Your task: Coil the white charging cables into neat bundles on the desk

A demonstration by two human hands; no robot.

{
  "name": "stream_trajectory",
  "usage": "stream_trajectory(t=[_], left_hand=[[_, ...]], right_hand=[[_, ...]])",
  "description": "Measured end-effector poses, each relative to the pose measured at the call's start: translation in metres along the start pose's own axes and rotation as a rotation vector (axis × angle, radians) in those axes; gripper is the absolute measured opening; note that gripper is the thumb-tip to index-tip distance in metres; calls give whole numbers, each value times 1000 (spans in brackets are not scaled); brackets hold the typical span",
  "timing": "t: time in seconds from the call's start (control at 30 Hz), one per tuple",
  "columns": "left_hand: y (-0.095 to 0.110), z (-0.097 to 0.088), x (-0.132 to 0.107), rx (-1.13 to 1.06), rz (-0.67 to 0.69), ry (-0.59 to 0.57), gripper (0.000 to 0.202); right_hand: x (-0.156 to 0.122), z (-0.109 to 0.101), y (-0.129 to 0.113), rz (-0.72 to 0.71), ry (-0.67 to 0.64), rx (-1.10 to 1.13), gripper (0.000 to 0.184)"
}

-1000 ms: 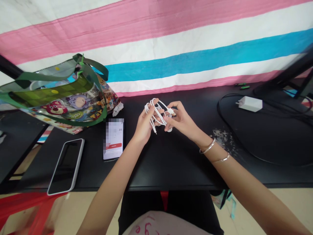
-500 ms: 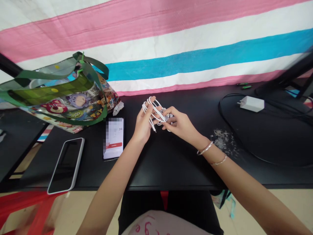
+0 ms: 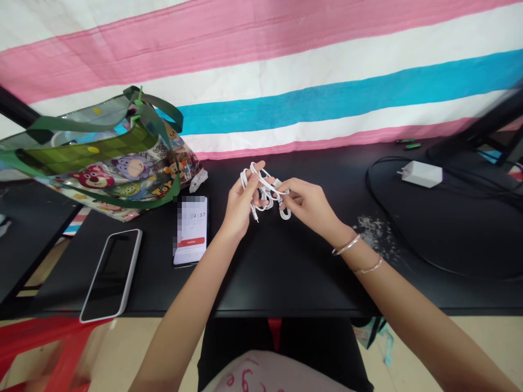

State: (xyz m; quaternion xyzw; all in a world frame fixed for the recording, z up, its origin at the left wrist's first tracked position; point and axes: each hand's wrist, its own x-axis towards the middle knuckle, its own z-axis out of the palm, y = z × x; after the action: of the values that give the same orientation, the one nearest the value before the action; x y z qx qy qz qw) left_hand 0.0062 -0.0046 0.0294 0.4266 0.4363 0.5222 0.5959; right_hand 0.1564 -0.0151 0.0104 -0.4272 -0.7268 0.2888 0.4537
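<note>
Green straps are seen on one bag (image 3: 102,158), which is slumped at the far left of the black worktop (image 3: 286,272). Two phones are laid flat beside it. The dark phone (image 3: 111,275) is near the front edge. The lit phone (image 3: 190,230) is placed screen up just left of the hands, probably so that it can be read.

One white cable (image 3: 266,191) is held above the middle of the worktop, gathered in several loops. The fingers of the left hand (image 3: 239,209) are closed around one side of the loops, and it seems the bundle is kept together in this way. The fingers of the right hand (image 3: 310,207) are pinched shut on a strand at the other side. Two bracelets (image 3: 346,245) are worn on the right wrist.

One white charger (image 3: 422,173) is left far to the right, well apart from the hands.
</note>
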Motion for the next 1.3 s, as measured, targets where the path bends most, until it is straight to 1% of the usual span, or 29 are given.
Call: stream_trajectory(t=[0.17,0.3,0.43,0.53,0.63,0.7,0.8,0.97,1.1,1.3], left_hand=[[0,-1,1,-18,-27,-31,29],[-1,-1,0,-21,-32,-86,29],[-2,-1,-1,-2,-19,-147,35],[-4,-2,-1,31,15,-192,36],[-5,-3,0,68,17,-227,36],[-6,-4,1,67,3,-229,37],[-5,-4,2,35,-19,-189,35],[-2,-4,2,43,-52,-134,30],[-1,-3,2,64,-64,-103,29],[-2,-2,2,73,-73,-68,30]], right_hand=[[0,-2,0,-7,0,9,16],[0,-2,-5,-24,-66,30,16],[-1,-2,-7,13,-149,114,19],[0,-1,-4,28,-152,149,15],[1,-1,0,43,-99,159,14],[2,-1,3,67,-51,192,22],[4,-4,5,106,33,253,36],[7,-8,5,162,129,358,47],[9,-10,4,192,200,403,49],[9,-11,5,207,280,425,47]])
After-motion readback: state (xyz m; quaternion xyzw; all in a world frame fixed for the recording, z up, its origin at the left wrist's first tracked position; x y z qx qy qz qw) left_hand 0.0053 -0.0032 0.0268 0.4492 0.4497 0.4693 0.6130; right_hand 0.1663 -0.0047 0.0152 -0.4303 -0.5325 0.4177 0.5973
